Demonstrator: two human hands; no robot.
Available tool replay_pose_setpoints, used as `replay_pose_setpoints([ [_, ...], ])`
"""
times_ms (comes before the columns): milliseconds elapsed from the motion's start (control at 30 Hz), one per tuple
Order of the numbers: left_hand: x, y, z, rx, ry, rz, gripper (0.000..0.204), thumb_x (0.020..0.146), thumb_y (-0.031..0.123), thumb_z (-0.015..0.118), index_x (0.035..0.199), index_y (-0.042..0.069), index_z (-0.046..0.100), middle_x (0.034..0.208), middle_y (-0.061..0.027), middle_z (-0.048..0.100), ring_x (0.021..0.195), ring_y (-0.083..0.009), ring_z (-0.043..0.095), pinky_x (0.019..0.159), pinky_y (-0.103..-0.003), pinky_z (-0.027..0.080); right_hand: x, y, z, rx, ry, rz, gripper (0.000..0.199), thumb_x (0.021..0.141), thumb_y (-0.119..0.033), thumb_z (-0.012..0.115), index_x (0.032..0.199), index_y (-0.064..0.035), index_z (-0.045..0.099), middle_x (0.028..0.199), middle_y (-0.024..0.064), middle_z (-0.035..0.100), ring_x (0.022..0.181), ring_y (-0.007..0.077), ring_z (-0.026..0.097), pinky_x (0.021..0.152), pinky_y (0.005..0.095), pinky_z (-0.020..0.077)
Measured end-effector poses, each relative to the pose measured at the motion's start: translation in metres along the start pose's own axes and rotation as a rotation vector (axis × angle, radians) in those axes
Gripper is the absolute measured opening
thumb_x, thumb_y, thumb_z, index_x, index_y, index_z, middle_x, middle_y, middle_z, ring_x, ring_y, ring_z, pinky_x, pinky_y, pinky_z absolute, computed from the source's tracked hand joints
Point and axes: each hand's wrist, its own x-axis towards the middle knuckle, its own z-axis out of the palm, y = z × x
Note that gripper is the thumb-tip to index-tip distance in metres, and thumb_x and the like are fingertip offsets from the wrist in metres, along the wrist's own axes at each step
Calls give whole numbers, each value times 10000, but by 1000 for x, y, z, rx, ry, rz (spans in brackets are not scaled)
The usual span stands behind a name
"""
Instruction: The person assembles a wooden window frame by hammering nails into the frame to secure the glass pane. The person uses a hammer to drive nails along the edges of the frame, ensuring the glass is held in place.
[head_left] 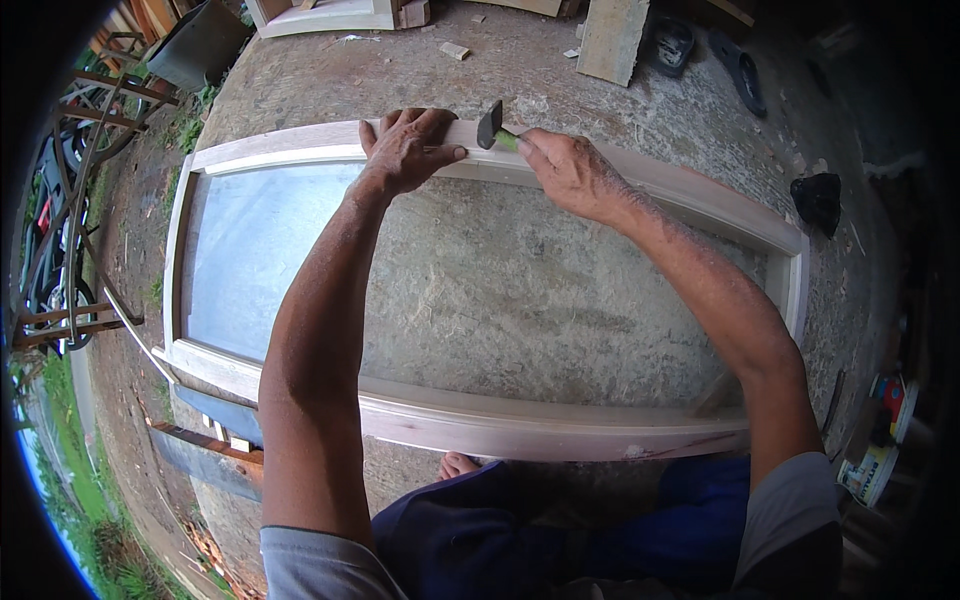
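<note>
A pale wooden frame (600, 437) with a glass pane (265, 250) lies flat in front of me. The pane reflects light at its left, and the ground shows through the rest. My left hand (410, 150) grips the far rail, fingers bent over it and thumb pointing right along its inner edge. Just to the right, my right hand (575, 175) is closed around a small hammer (490, 125) with a dark head and a green handle. The hammer head stands above the far rail. Whether a nail is under it, I cannot tell.
Beyond the frame are a wooden board (612, 40), dark sandals (738, 70) and a wood scrap (454, 50). A black bag-like thing (816, 203) lies off the right corner. Tubs (868, 474) stand at lower right, a grey bin (200, 45) at upper left. My bare foot (458, 465) is by the near rail.
</note>
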Motion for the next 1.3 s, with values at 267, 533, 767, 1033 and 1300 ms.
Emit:
replay_pose_setpoints([
  [267, -5, 2, 4, -30, 36, -28, 636, 853, 595, 749, 1393, 285, 617, 1462, -69, 556, 1451, -356, 367, 1172, -716, 32, -1, -2, 0, -110, -107, -66, 323, 1103, -277, 458, 1112, 11, 603, 855, 225, 643, 811, 345, 704, 741, 491, 562],
  [533, -7, 5, 1, -29, 46, -18, 637, 865, 606, 732, 1403, 288, 608, 1471, -69, 546, 1469, -350, 351, 1170, -733, 6, -27, -15, -4, -260, -181, -241, 293, 1084, -252, 508, 1263, -53, 626, 894, 202, 663, 788, 322, 726, 697, 467, 590],
  [767, -5, 9, 4, -48, 60, -12, 641, 861, 602, 740, 1403, 286, 611, 1472, -76, 544, 1473, -357, 342, 1171, -732, 5, -50, -11, -5, -513, -385, -318, 363, 1066, -293, 538, 1380, -127, 613, 904, 148, 651, 839, 281, 734, 744, 459, 611],
  [1033, -1, 13, 6, -39, 53, -15, 651, 861, 607, 741, 1407, 278, 610, 1480, -82, 540, 1478, -356, 334, 1172, -731, 10, -28, -12, -7, -496, -389, -299, 310, 1073, -311, 513, 1307, -130, 605, 974, 149, 661, 922, 308, 734, 791, 468, 619],
  [1300, -1, 14, 0, -20, 50, -23, 663, 864, 621, 728, 1419, 283, 598, 1485, -76, 536, 1487, -353, 327, 1180, -724, 12, -21, -25, -15, -514, -476, -238, 289, 1079, -346, 503, 1236, -127, 605, 977, 155, 662, 974, 312, 729, 820, 499, 618],
])
